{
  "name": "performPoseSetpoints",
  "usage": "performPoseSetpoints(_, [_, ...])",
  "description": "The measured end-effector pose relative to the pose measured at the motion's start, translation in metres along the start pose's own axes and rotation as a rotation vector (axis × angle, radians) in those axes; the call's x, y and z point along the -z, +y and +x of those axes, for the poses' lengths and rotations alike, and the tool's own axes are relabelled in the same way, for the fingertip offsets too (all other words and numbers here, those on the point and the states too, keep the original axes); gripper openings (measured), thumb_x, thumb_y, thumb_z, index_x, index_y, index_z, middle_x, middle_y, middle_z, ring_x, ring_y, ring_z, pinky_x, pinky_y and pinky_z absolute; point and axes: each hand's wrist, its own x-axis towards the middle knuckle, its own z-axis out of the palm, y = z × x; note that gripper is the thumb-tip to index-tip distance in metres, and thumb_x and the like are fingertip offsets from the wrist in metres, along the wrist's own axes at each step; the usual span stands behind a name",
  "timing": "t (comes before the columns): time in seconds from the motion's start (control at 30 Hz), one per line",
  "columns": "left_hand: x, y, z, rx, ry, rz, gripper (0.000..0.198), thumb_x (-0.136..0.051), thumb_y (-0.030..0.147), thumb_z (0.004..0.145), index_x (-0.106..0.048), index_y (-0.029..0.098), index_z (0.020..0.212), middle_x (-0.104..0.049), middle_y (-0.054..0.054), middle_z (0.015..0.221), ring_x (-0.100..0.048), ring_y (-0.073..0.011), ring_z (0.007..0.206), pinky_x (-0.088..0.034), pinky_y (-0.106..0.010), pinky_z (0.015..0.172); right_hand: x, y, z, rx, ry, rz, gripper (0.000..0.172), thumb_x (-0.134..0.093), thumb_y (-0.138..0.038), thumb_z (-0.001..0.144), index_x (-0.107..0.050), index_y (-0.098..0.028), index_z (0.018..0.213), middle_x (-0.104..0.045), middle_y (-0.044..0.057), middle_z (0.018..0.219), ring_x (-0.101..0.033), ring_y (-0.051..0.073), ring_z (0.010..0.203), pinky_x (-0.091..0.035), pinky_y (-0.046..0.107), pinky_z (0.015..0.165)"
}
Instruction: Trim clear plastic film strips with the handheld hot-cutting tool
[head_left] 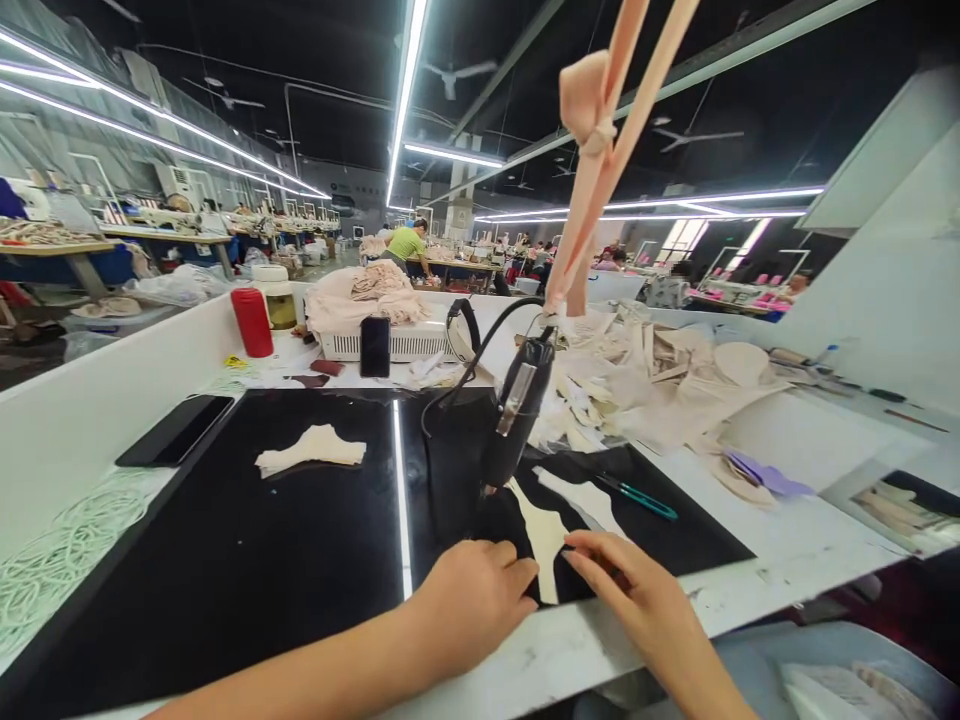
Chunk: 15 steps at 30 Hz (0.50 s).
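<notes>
A cream cut fabric piece point(546, 535) lies on the black work surface point(322, 560) near its front edge. My left hand point(476, 600) rests at its left side, fingers curled, with the tips against the edge. From the right, my right hand point(637, 590) brings thumb and finger together in a pinch at the piece's right edge. Just above the piece hangs a black hand-held tool point(517, 400) with a metal lever, its tip close to the piece's upper end. A second, whitish piece point(583, 497) lies to the right, beside teal-handled thread snips point(637, 495).
A stack of cream pieces point(311, 450) and a phone point(176, 430) lie to the left. A knotted pink strap point(592, 150) suspends the tool, whose black cable loops left. Behind stand a red thread cone point(252, 322) and a white box point(420, 338); fabric point(675, 370) heaps at right.
</notes>
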Motion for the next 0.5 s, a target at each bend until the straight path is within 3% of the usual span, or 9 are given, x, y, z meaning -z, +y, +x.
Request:
performPoseSetpoints(0.1, [-0.010,0.000,-0.001,-0.041,0.006,0.047,0.017,-0.057,0.028,0.107,-0.068,0.017,0.100,-0.072,-0.005,0.105,-0.069,-0.0236,0.094,-0.051,-0.035,0.071,-0.012,-0.001,-0.003,0.041,-0.070,0.001,0.026,-0.070,-0.052,0.090,-0.078,-0.032,0.104,-0.077,0.000,0.090,-0.073,0.020,0.077,-0.061,0.027,0.074])
performPoseSetpoints(0.17, [-0.012,0.002,-0.001,-0.003,0.027,0.068,0.016,-0.059,0.031,0.106,-0.068,0.018,0.105,-0.072,-0.004,0.100,-0.070,-0.0227,0.091,-0.051,-0.034,0.070,-0.018,0.000,-0.003,0.074,-0.101,0.009,0.024,-0.068,-0.054,0.092,-0.078,-0.032,0.098,-0.077,0.001,0.091,-0.075,0.021,0.083,-0.062,0.028,0.078])
performPoseSetpoints(0.33, [-0.012,0.003,0.004,0.078,0.008,0.049,0.025,-0.060,0.042,0.104,-0.066,0.019,0.110,-0.072,-0.003,0.090,-0.072,-0.0214,0.079,-0.052,-0.032,0.067,-0.023,0.017,0.001,0.134,-0.108,0.027,0.044,-0.054,-0.068,0.097,-0.080,-0.032,0.091,-0.079,0.004,0.095,-0.078,0.023,0.088,-0.065,0.029,0.083])
performPoseSetpoints(0.5, [-0.017,0.003,0.008,0.112,0.018,0.058,0.027,-0.059,0.045,0.104,-0.064,0.019,0.112,-0.073,-0.003,0.092,-0.074,-0.0223,0.078,-0.056,-0.033,0.069,-0.020,0.027,0.004,0.112,-0.165,0.066,0.044,-0.056,-0.067,0.095,-0.081,-0.031,0.090,-0.080,0.005,0.096,-0.080,0.024,0.090,-0.066,0.027,0.084])
